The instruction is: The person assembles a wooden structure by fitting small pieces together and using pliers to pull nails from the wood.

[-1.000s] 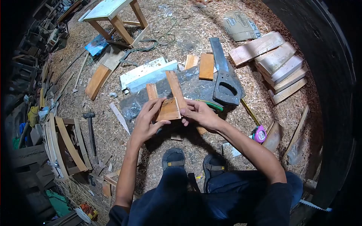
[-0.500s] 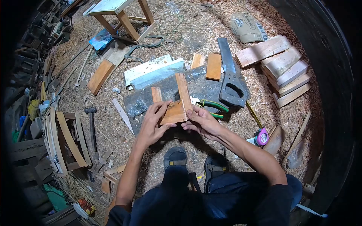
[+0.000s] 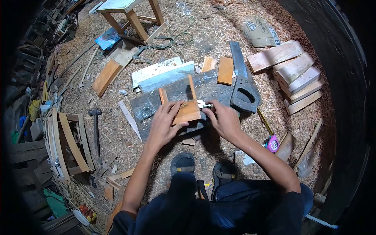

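Observation:
My left hand (image 3: 163, 123) is closed on a small wooden assembly (image 3: 187, 112), its thumb along the near edge and its fingers over the top. A flat board faces up, and two narrow wooden strips reach away from it over the dark work board (image 3: 150, 103). My right hand (image 3: 224, 119) curls over the pliers (image 3: 202, 104), right of the assembly. The pale jaws show beyond my fingers, while most of the green handles are hidden under the hand.
A handsaw (image 3: 243, 92) lies right of the work board, near a pink tape measure (image 3: 272, 143). Planks (image 3: 295, 74) are stacked at the right. A hammer (image 3: 95, 131) lies left, and a small table (image 3: 121, 6) stands at the back.
My right hand has let go of the wooden assembly and moved right onto the pliers. The assembly has tilted in my left hand, and its strips now look narrower.

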Demonstrator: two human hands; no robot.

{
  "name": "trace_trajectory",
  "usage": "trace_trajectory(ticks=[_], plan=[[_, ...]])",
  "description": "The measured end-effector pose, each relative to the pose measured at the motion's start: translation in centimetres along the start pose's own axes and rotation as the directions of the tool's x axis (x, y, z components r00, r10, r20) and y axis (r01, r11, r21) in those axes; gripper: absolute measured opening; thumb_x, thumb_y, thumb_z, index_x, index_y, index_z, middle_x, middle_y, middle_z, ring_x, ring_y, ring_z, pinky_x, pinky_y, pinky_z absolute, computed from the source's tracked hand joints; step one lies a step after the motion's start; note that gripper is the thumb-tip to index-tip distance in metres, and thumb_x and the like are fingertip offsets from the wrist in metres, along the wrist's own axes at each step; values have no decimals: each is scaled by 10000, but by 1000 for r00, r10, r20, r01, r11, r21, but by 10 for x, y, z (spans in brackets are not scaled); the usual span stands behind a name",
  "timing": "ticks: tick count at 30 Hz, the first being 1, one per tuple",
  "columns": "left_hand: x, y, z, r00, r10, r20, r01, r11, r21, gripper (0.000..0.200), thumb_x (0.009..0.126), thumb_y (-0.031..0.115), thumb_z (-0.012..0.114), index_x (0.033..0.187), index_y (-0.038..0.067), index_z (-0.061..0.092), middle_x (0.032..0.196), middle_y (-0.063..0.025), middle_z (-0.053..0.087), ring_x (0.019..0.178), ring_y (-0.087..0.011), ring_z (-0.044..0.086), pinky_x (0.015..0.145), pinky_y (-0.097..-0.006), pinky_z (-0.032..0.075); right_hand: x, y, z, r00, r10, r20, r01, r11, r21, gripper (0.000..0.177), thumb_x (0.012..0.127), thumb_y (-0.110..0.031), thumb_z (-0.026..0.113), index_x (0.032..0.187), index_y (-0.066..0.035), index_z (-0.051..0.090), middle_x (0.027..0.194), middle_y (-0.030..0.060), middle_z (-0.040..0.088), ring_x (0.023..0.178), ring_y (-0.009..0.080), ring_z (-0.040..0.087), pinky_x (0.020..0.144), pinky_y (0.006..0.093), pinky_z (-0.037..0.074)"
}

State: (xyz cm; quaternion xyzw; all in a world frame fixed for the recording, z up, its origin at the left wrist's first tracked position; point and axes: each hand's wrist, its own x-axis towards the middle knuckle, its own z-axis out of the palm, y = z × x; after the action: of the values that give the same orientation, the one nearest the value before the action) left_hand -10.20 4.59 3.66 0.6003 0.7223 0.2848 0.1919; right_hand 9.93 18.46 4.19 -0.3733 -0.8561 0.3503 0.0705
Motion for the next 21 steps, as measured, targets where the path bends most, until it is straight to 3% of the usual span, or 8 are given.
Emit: trace_trajectory(ticks=[2,4,7,8,11,12,19,21], plan=[[5,0,1,1000,20,5,-20,999,45,718,835,400,778,1425,58,553,1317,-165,587,1202,-369,539,1025,-474,431,-7,-1,-9,1000,23,13,-21,992,-123,457,945,-300,704,1301,-46,572,987,166,696,896,350,689,794,450,522],[6,-3,1,1000,-19,9,19,999,38,735,806,369,806,1423,62,552,1321,-164,591,1200,-374,545,1040,-471,433,-14,6,-11,964,-240,-119,173,897,-408,590,854,-290,788,1345,-84,535,1177,163,614,1070,351,601,906,445,474],[6,-4,-1,999,-36,5,36,998,46,727,811,377,799,1423,70,553,1321,-166,589,1201,-379,545,1040,-467,430,-24,16,-8,989,-134,56,145,867,-477,759,779,-285,843,1410,-100,465,1275,161,523,1195,355,501,978,432,417],[5,-5,-3,999,-41,3,41,998,46,727,811,377,799,1423,70,553,1321,-166,589,1201,-379,545,1040,-467,430,-23,21,-5,992,-113,46,120,835,-537,799,754,-250,859,1406,-65,436,1234,176,551,1134,364,555,932,448,461],[4,-9,-6,999,-48,-2,48,997,67,722,819,387,790,1421,69,551,1322,-167,589,1199,-386,544,1038,-464,426,-22,38,-12,995,30,97,23,864,-502,656,743,-211,864,1249,-32,485,1156,193,577,1033,395,628,848,498,515],[4,-10,-7,999,-45,10,45,996,73,723,822,390,785,1424,67,547,1316,-166,589,1199,-386,540,1033,-465,425,-20,40,-16,998,18,57,4,933,-359,565,770,-206,834,1174,-12,490,1077,240,613,913,446,674,781,559,539],[7,-12,-8,999,-21,31,17,993,120,728,823,373,785,1439,83,526,1264,-133,580,1178,-341,535,987,-454,438,-13,28,-15,973,227,36,-210,941,-265,557,802,-275,779,1182,15,492,1027,327,664,851,476,692,783,558,544],[8,-9,-10,998,-34,54,27,993,119,720,833,358,783,1449,95,519,1273,-130,581,1183,-333,537,1003,-444,430,-10,30,-11,951,308,-16,-308,948,-79,594,806,-268,785,1241,9,488,1111,328,661,905,487,692,802,548,549]])
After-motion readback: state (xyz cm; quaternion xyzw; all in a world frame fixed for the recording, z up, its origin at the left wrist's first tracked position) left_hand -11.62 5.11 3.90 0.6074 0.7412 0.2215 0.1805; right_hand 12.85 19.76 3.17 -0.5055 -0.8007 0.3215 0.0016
